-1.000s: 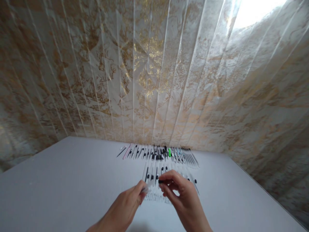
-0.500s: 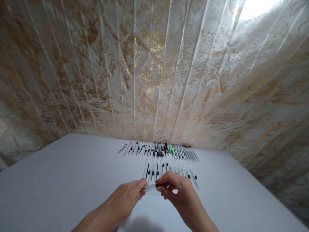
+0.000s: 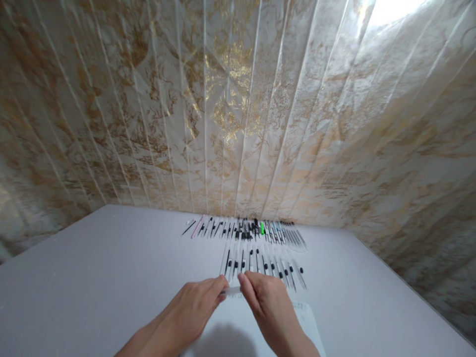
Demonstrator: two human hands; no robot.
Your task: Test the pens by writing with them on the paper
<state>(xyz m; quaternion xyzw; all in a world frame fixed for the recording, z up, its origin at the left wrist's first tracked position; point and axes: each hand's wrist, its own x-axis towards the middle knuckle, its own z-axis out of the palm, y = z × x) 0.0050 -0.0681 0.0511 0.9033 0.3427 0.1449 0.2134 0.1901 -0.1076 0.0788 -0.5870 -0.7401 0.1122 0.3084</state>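
A translucent pen [image 3: 233, 291] lies sideways between my hands, low over the near part of the table. Its left end is in my left hand [image 3: 203, 300], thumb and fingers closed around it. My right hand [image 3: 266, 302] is closed on its right end, the thumb lying along the pen; that end is hidden by the fingers. Just beyond my hands, a row of clear pen parts with dark refills and black caps [image 3: 273, 266] lies on the table. Beneath my hands is a pale board or sheet [image 3: 310, 322] with faint markings.
A second row of pens and parts [image 3: 245, 230] lies near the wall, with a bright green piece [image 3: 262, 228] and a pink pen [image 3: 196, 228] in it. The white table [image 3: 92, 277] ends against a wall covering [image 3: 230, 99] with gold patterns.
My right hand has turned and closed more fully over the pen's right end, hiding the black piece it pinched before. My left hand keeps nearly the same place.
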